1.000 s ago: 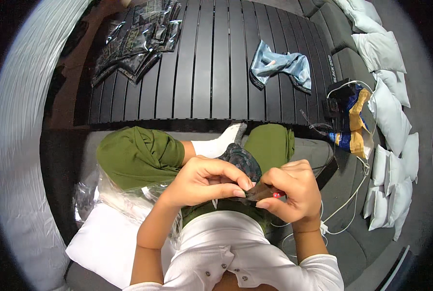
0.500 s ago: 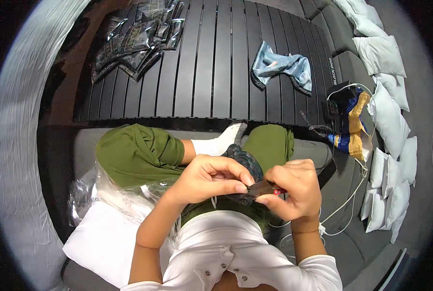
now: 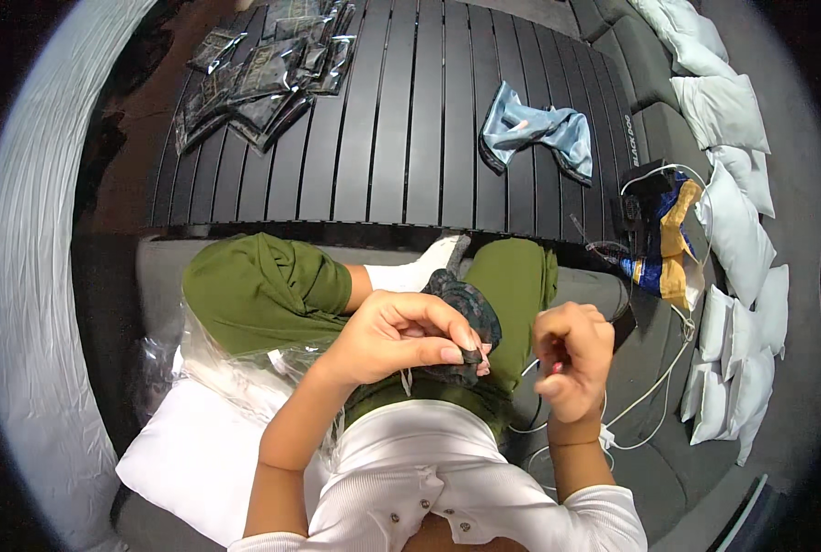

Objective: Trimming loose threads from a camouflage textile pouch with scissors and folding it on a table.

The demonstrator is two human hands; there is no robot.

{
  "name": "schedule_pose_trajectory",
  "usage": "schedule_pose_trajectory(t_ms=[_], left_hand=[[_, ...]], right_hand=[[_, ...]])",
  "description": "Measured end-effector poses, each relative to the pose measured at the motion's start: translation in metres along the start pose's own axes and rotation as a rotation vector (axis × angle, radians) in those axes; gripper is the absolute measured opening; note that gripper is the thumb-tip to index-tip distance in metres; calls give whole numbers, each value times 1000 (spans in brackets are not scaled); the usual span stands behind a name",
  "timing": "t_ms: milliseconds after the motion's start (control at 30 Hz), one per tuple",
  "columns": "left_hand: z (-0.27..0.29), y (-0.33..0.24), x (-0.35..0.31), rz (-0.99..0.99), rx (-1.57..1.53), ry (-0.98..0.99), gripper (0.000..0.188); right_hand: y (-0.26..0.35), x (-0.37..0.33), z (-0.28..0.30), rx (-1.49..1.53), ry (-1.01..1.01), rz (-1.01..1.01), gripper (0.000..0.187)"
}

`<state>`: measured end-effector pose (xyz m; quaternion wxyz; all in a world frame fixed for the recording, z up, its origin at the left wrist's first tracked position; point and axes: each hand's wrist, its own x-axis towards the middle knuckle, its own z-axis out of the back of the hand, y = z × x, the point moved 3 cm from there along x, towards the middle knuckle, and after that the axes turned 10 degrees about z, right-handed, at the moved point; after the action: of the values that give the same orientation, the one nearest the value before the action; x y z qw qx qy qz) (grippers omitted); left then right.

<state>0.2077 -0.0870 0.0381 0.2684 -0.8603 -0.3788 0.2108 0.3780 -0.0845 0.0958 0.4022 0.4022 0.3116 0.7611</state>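
Note:
A dark patterned cloth [image 3: 470,308] lies bunched over my lap. My left hand [image 3: 406,336] pinches a small dark end of it between thumb and fingertips. To the right and apart from the cloth, my right hand [image 3: 576,354] is curled closed. Between its fingers shows a small red thing [image 3: 557,368]; most of it is hidden, so I cannot tell its kind. A thin pale cord [image 3: 406,380] hangs just below my left hand.
Beyond my knees stands a black slatted table [image 3: 392,120] with several dark plastic packets [image 3: 268,69] and a light blue satin cloth [image 3: 535,133]. A white pillow [image 3: 185,460] and clear plastic wrap [image 3: 236,368] lie left. White cables [image 3: 654,405] and several white cushions [image 3: 742,221] are right.
My right hand has let go of the dark end and drawn away to the right, with the red thing still in it. The left hand keeps its pinch.

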Motion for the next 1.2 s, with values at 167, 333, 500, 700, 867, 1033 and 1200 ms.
schedule_pose_trajectory(t_ms=[167,333,500,700,867,1033,1200], left_hand=[[0,-1,-1,-11,1,4,9],[1,2,0,-48,-41,35,9],[2,11,4,-43,-273,21,15],[3,8,2,-30,-467,6,11],[-1,5,1,29,-388,-107,16],[4,9,-1,37,-466,-69,14],[4,7,-1,48,-403,-62,14]], right_hand=[[5,5,-10,-45,149,38,58],[1,6,-17,-37,139,85,57],[3,11,-19,182,-96,-167,61],[-3,16,-24,86,112,-58,54],[-9,20,-27,79,166,-30,42],[-6,26,-27,13,217,8,37],[-8,26,-26,1,230,25,36]])
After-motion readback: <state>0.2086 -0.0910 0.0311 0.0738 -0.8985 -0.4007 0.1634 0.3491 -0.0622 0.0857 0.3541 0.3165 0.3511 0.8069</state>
